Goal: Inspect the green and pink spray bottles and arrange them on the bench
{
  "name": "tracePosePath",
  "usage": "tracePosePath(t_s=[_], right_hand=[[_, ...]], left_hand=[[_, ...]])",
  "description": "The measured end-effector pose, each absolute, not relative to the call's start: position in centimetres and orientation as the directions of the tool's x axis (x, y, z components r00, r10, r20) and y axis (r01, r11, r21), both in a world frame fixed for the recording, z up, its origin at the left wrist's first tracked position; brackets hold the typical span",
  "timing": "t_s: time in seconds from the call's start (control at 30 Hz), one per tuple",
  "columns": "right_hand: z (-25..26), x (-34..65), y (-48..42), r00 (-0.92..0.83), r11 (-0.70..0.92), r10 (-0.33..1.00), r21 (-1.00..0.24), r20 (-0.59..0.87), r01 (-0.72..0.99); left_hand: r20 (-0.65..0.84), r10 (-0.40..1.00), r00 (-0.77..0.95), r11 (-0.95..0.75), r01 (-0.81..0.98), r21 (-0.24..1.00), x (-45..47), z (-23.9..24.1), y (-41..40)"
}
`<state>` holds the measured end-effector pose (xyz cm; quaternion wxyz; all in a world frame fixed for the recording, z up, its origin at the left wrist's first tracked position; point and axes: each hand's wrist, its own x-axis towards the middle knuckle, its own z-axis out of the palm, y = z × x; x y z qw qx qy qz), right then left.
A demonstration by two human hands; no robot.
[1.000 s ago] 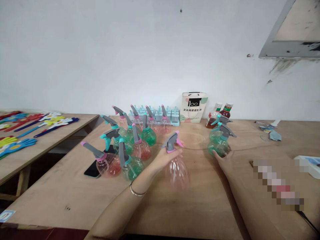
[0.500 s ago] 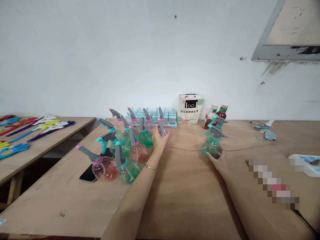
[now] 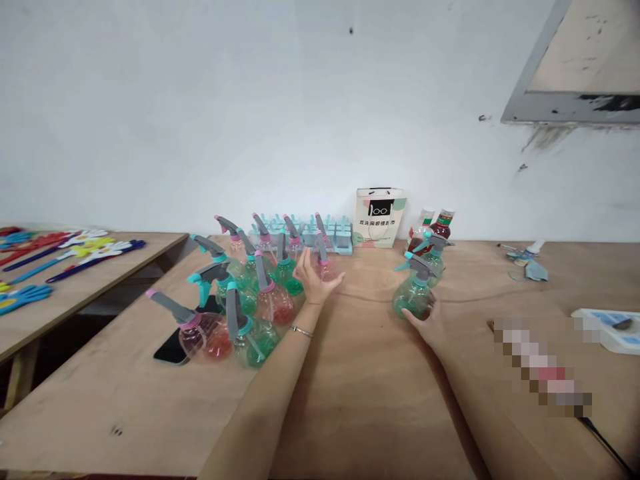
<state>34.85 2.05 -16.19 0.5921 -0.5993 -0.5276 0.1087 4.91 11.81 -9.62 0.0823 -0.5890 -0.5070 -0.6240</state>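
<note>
Fingers spread, the empty left hand (image 3: 317,283) part-hid a pink sprayer (image 3: 327,268); the right hand (image 3: 429,321) clasped an upright green sprayer (image 3: 411,293), nozzle leftward.

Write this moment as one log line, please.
Left hand: fingers spread at pink spray bottle, contact unclear | Right hand: holding green spray bottle | Behind: paper bag, against wall

The light is soft and rather even on the pale wall (image 3: 150,120), while a narrow shadow darkens the table (image 3: 360,400), small details look slightly blurred, and a coarse mosaic patch (image 3: 543,367) stands at right.
</note>
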Motion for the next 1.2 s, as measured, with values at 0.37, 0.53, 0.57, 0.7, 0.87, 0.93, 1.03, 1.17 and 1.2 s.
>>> tracePosePath(t_s=[0.37,0.53,0.57,0.7,0.87,0.93,1.03,1.17,1.2], right_hand=[[-16.6,30.4,1.6,0.378,0.235,0.816,-0.849,0.437,0.474],[-16.5,28.4,0.1,0.19,0.338,0.848,-0.781,0.495,0.525],[-16.2,28.1,-0.2,0.154,0.373,0.835,-0.749,0.528,0.548],[-15.0,27.8,-1.4,-0.031,0.494,0.79,-0.605,0.613,0.625],[-13.8,28.2,-2.3,-0.217,0.648,0.702,-0.483,0.678,0.588],[-13.6,28.5,-2.5,-0.212,0.682,0.66,-0.455,0.721,0.573],[-13.4,28.6,-2.7,-0.186,0.681,0.651,-0.459,0.736,0.571],[-13.2,28.2,-2.9,-0.158,0.653,0.685,-0.504,0.711,0.565],[-13.2,28.1,-2.9,-0.139,0.638,0.698,-0.521,0.703,0.567]], left_hand=[[0.737,0.659,0.152,-0.695,0.497,0.519,12.1,-10.1,2.5],[0.545,0.825,0.149,-0.553,0.41,0.725,13.5,-8.2,0.8],[0.529,0.838,0.134,-0.535,0.395,0.747,13.5,-8.1,0.6],[0.491,0.869,0.058,-0.478,0.351,0.805,13.6,-8.2,0.0],[0.493,0.869,0.031,-0.485,0.241,0.84,13.6,-8.5,-0.3],[0.504,0.862,0.051,-0.503,0.199,0.841,13.3,-8.7,-0.3],[0.482,0.872,0.082,-0.489,0.118,0.865,12.5,-8.6,-0.6],[0.351,0.917,0.191,-0.352,-0.031,0.936,10.1,-7.8,-1.0],[0.298,0.925,0.236,-0.291,-0.066,0.955,9.4,-7.6,-1.0]])
